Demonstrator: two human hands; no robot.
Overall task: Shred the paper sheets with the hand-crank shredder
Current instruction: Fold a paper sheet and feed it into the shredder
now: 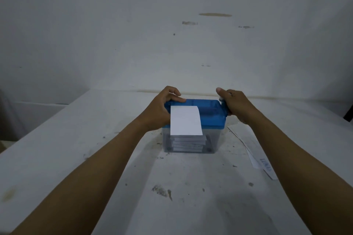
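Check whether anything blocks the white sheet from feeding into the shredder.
Nothing visible does. The white paper sheet stands in the blue plastic shredder lid; the left grip holds its left end, the right grip the grey crank, both beside the sheet.

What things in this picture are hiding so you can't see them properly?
- Head view, crank handle: nearly all covered by the right hand gripping it.
- Slot in the blue plastic shredder lid: behind the white paper sheet.
- Contents of the clear plastic bin: blurred by its cloudy wall.
- Print on the white paper strips beside the right arm: too small to read.
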